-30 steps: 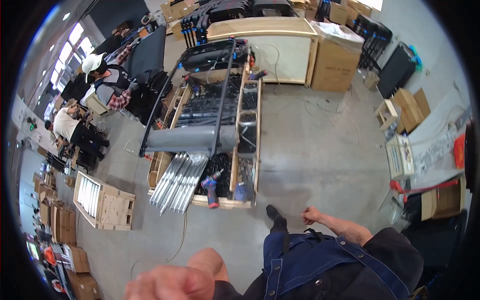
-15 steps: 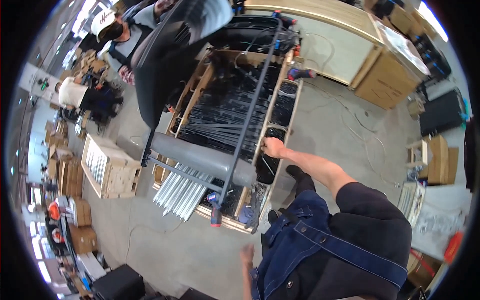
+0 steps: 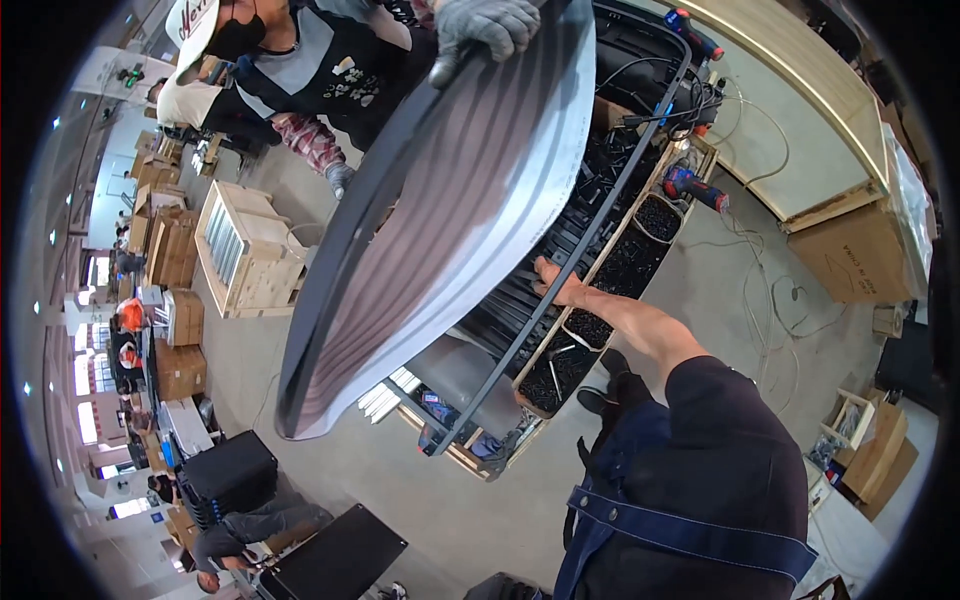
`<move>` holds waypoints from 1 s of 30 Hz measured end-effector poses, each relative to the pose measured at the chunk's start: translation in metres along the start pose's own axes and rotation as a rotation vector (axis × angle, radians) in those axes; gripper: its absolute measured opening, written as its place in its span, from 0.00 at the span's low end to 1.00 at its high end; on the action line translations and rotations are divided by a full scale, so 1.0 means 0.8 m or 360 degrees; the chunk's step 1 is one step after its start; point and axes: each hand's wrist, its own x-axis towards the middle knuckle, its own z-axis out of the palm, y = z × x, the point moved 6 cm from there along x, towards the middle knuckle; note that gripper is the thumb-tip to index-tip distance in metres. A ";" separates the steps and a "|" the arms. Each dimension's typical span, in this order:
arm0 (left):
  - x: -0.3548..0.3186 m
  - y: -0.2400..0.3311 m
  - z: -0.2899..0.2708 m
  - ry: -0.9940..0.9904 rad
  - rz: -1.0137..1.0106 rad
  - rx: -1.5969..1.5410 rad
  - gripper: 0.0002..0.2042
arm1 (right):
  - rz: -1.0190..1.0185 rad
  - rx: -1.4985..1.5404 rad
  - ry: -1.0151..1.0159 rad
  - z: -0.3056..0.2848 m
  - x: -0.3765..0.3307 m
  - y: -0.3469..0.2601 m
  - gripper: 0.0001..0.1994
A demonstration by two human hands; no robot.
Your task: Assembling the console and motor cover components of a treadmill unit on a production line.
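Note:
My right hand (image 3: 556, 282) reaches past a dark metal tube frame (image 3: 612, 215) over a wooden crate holding black bar-shaped parts (image 3: 500, 320). The tube crosses in front of the hand. Thumb and fingers look apart, though their tips are partly hidden among the parts. My left hand is out of view. A co-worker with grey gloves (image 3: 485, 30) grips the top edge of a large curved panel (image 3: 450, 230), dark along one side and striped brown and white on its face. It covers much of the crate. The co-worker's other gloved hand (image 3: 341, 180) is beside the panel's dark side.
Bins of small black parts (image 3: 640, 255) line the crate's near side, with a power drill (image 3: 694, 188) by them. Another drill (image 3: 694, 32) sits at the back. Hoses (image 3: 765, 240) trail over the floor. A cardboard box (image 3: 850, 260) and a wooden crate (image 3: 245, 250) stand around.
The co-worker's panel has swung down and toward me, now hiding much of the crate. My right hand has moved from the side bins to the black bars. My left hand has left the view.

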 end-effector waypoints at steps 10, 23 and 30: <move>0.023 0.017 0.295 -0.0505 0.0190 0.0463 0.22 | 0.0408 0.0564 0.0269 -0.094 -0.246 0.016 0.21; -0.238 0.353 0.666 -0.1177 0.1439 0.0468 0.23 | 0.0907 0.1225 -0.0375 -0.362 -0.548 0.002 0.18; -0.277 0.521 0.788 -0.1372 0.1475 -0.0302 0.35 | -0.0111 0.0655 -0.0332 -0.382 -0.251 -0.087 0.24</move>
